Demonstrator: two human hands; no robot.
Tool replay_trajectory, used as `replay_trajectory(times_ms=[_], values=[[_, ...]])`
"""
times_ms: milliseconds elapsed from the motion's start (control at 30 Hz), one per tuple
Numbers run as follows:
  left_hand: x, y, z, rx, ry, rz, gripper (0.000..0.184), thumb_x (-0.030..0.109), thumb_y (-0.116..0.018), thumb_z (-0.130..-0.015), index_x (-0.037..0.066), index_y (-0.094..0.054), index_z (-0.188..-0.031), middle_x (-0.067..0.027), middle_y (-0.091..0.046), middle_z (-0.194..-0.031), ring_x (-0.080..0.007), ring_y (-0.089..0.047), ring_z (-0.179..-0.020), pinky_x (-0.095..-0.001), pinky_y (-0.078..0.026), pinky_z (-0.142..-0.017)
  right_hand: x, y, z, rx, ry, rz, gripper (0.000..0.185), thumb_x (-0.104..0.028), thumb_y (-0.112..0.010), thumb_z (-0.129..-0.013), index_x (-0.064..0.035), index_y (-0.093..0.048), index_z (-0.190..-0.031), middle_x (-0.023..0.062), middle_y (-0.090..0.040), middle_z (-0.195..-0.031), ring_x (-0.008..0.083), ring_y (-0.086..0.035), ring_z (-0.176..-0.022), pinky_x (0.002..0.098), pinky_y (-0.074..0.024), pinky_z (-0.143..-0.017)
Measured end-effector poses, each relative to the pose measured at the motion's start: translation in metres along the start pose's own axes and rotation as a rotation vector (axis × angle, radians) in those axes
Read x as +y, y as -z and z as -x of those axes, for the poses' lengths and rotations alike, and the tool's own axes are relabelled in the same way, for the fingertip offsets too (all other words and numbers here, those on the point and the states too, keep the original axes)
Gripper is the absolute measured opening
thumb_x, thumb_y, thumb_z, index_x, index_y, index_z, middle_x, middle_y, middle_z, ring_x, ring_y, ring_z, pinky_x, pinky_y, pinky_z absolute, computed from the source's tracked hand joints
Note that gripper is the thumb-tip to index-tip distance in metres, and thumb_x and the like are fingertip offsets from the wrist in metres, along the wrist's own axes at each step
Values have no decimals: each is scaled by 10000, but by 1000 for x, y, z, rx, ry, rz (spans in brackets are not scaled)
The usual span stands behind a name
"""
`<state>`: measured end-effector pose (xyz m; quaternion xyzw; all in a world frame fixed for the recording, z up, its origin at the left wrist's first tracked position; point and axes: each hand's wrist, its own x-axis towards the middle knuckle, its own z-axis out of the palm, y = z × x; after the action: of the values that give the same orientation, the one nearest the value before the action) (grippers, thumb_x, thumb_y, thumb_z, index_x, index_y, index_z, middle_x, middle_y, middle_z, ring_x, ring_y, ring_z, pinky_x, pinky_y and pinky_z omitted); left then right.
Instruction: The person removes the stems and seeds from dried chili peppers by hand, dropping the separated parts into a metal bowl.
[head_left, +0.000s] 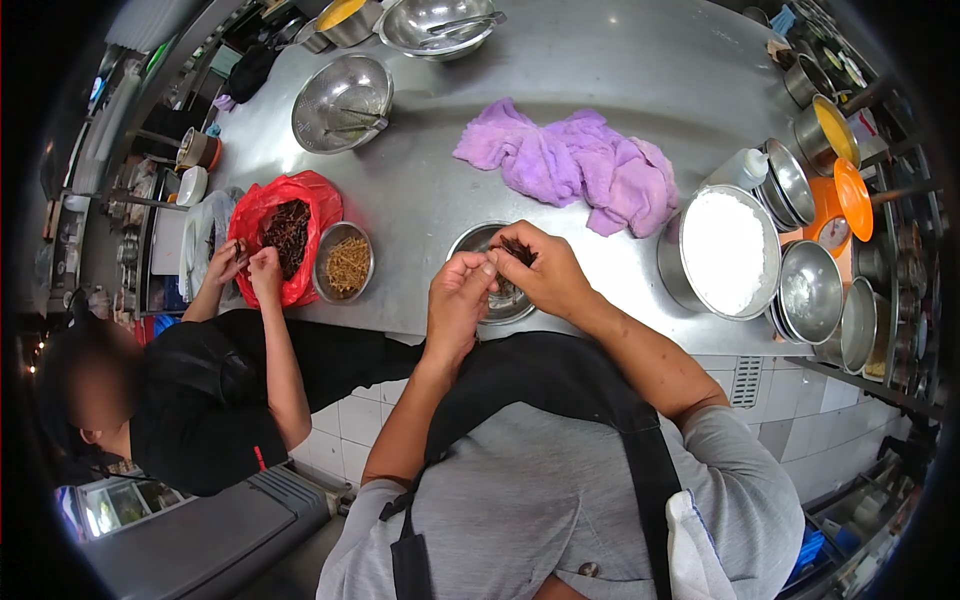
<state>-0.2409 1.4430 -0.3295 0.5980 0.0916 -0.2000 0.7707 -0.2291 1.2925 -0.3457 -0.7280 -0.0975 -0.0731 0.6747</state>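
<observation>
Over a small steel bowl [468, 240] near the table's front edge, my two hands meet at the fingertips. My right hand [550, 275] is curled around several thin, dark brown dried pieces [517, 250] that stick out past its fingers. The thumb and fingers of my left hand [464, 298] are pinched together against the right fingertips; what lies in that pinch is too small to make out. Some brownish pieces show inside the bowl below, and my hands hide most of it.
At the left, a co-worker's hands [262, 272] work over a red plastic bag [325, 205] of dark dried pieces, beside a bowl of yellowish-brown pieces [347, 265]. A purple towel [570, 160] lies ahead. A pot of white powder [728, 250] and stacked bowls [808, 285] stand right.
</observation>
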Motion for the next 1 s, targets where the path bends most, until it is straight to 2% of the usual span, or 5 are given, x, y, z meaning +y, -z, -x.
replay_trajectory(times_ms=[100, 267, 467, 667, 1000], values=[[-1, -1, 3, 3, -123, -114, 57, 109, -597, -908, 53, -583, -904, 14, -564, -738, -13, -426, -542, -173, -327, -476, -5, 7, -5, -142, -674, -632, 152, -170, -610, -866, -56, -559, -780, 31, -533, -585, 126, -476, -443, 255, -346, -416], [0, -6, 7, -60, -318, -289, 48, 63, -625, -886, 46, -586, -863, 8, -586, -761, -18, -495, -618, -166, -372, -550, 22, 11, -4, -233, -936, -1069, 144, -180, -560, -873, -84, -513, -776, 4, -441, -547, 84, -354, -399, 238, -228, -357], [-2, 14, -5, 29, 27, -201, 245, 290, -590, -929, 55, -557, -866, -9, -560, -692, -31, -402, -498, -182, -309, -445, 9, 32, -11, -119, -468, -1178, 84, -103, -552, -825, -79, -472, -818, 65, -502, -658, 87, -381, -433, 232, -300, -379], [-2, 23, -22, 57, 141, 449, 503, 536, -375, -953, 60, -538, -939, -76, -596, -747, -112, -408, -459, -233, -285, -409, 5, 18, -4, -218, -527, -591, 219, -207, -616, -915, -81, -484, -794, 6, -512, -662, 45, -393, -466, 216, -301, -400], [-5, 9, -27, 201, 156, 694, 490, 496, -386, -959, 29, -521, -1014, -153, -607, -937, -241, -559, -847, -370, -455, -800, 4, -14, 15, -237, 133, 392, 244, -194, -682, -822, -134, -605, -1046, 105, -678, -923, 286, -669, -807, 385, -528, -685]])
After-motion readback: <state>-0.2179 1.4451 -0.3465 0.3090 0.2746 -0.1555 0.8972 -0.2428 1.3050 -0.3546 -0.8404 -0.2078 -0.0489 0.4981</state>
